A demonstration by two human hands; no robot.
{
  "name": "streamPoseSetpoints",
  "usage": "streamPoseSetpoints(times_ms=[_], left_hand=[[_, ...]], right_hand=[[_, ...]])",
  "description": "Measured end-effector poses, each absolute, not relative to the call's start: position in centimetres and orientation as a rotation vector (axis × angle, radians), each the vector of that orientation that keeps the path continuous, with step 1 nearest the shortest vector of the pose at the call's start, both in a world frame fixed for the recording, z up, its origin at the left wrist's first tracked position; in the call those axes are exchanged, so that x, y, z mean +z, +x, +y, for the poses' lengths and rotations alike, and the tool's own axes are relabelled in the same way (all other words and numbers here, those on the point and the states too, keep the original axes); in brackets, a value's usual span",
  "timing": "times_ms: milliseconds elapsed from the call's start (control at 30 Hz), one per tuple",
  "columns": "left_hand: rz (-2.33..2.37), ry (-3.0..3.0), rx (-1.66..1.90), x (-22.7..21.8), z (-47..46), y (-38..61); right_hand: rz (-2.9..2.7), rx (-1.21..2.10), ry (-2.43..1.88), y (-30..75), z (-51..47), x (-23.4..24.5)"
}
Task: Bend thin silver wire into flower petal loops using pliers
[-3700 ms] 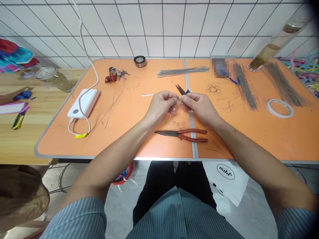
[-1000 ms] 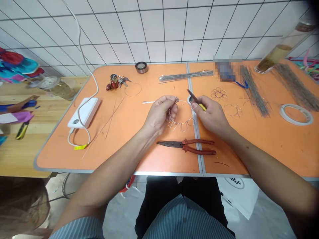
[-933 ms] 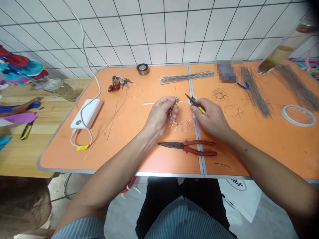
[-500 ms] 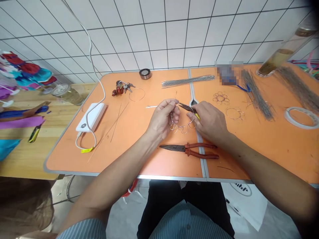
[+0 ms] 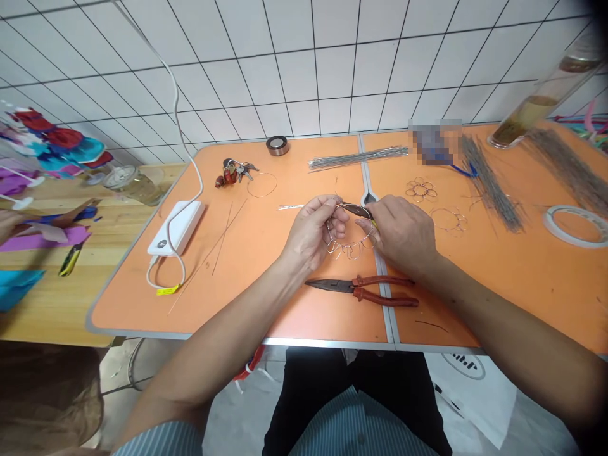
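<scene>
A: In the head view, your left hand is pinching the looped wire ring mid-frame, fingers closing on it.
B: Your right hand is gripping yellow-handled pliers; red-handled pliers are lying below, on the tabletop.

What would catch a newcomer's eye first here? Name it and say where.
Probably the orange table, with the left hand holding a looped wire ring around its middle and the right hand gripping dark pliers close to that ring. Next come the red-handled pliers, lying on the table's near side.
</scene>
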State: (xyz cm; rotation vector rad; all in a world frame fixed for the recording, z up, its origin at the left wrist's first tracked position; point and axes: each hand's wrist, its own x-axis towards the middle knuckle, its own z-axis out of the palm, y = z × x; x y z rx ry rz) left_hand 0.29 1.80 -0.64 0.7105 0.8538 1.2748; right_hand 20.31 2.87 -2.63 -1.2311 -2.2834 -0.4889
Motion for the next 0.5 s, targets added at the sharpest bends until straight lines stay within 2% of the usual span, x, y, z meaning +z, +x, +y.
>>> streamPoseSetpoints(times_ms=[500], left_hand=[[0.855, 0.708, 1.291, -0.85, 1.96, 0.3]], right_hand=[[-2.262, -0.591, -1.177, 20.36, 2.92, -2.59]])
